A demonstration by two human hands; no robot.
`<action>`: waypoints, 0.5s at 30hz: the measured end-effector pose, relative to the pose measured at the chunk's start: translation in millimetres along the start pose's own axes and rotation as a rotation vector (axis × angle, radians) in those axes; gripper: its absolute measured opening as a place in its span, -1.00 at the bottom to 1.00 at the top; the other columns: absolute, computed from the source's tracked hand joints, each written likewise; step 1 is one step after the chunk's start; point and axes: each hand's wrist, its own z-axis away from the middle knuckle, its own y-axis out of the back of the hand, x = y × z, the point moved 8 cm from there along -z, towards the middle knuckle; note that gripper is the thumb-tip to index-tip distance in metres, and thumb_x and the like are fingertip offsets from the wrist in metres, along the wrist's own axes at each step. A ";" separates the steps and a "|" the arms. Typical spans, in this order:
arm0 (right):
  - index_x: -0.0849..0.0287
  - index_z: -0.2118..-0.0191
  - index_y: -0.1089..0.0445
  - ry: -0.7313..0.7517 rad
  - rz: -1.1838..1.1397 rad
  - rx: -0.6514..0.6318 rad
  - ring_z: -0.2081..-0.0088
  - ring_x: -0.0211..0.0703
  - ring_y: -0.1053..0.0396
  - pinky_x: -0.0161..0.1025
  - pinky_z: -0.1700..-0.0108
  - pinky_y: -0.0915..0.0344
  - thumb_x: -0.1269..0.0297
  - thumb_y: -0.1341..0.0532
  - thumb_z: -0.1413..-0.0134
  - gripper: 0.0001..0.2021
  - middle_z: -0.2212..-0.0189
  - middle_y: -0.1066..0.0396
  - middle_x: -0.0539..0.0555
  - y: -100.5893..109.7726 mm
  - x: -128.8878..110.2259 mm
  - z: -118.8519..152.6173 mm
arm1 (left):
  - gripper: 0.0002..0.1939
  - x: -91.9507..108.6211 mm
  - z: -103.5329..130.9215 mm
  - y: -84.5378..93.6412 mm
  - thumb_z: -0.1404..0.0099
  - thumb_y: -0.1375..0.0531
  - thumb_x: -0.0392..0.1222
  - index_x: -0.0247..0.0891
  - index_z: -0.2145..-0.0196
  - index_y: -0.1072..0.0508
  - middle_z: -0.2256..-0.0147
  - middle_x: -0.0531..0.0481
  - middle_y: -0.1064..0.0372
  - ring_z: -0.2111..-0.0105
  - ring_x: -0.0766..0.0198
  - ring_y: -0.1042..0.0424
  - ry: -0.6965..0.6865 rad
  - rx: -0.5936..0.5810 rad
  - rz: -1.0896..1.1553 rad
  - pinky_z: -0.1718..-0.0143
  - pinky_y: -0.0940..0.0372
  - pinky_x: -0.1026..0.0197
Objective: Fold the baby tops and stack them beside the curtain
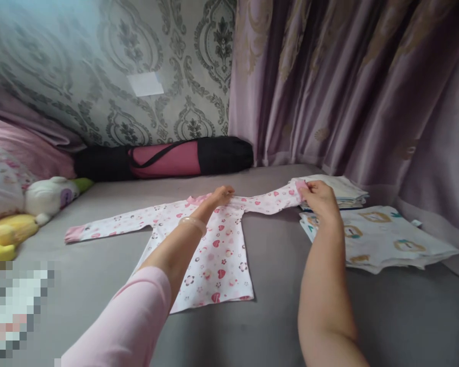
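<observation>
A small white long-sleeved shirt (220, 255) with pink hearts and flowers lies spread on the grey bed sheet (275, 285), both sleeves stretched out sideways. My left hand (222, 194) reaches across it, fingers closed on the cloth at the right shoulder beside the pink collar; the fingertips are partly hidden. At the end of the right sleeve, my right hand (322, 198) pinches the pink cuff (302, 189) between thumb and fingers. The other pink cuff (74, 234) lies flat on the left.
Right of the shirt lie a pile of white printed cloth (401, 237) and a folded stack (348, 189). A black and maroon roll bag (164, 159) rests along the wall. Plush toys (48, 196) sit at the left; a purple curtain (329, 86) hangs at the back right.
</observation>
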 end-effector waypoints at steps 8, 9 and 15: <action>0.24 0.08 -0.38 -0.155 -0.345 0.206 0.47 -0.15 -0.46 -0.21 0.42 -0.45 0.31 -0.19 -0.04 -0.70 0.37 -0.51 0.13 12.4 10.7 -1.9 | -0.71 -12.1 -5.2 -15.4 -0.27 -0.21 -0.17 -0.34 0.09 -0.52 0.25 -0.10 -0.48 0.47 0.37 -0.40 0.048 -0.052 0.101 0.42 -0.32 0.36; 0.26 0.08 -0.39 -0.167 -0.354 0.224 0.47 -0.16 -0.46 -0.22 0.42 -0.45 0.32 -0.19 -0.04 -0.71 0.37 -0.51 0.13 12.8 11.3 -0.9 | -0.69 -13.4 -5.1 -15.6 -0.27 -0.22 -0.14 -0.33 0.07 -0.51 0.24 -0.10 -0.47 0.49 0.39 -0.40 0.059 -0.054 0.122 0.45 -0.31 0.36; 0.27 0.14 -0.41 -0.198 -0.389 0.312 0.51 -0.19 -0.42 -0.29 0.53 -0.39 0.29 -0.21 0.00 -0.73 0.48 -0.45 0.05 13.9 16.9 -0.2 | -0.76 -17.9 -5.0 -11.7 -0.23 -0.25 -0.15 -0.31 0.18 -0.54 0.35 -0.02 -0.45 0.52 0.42 -0.37 0.136 0.020 0.149 0.49 -0.27 0.40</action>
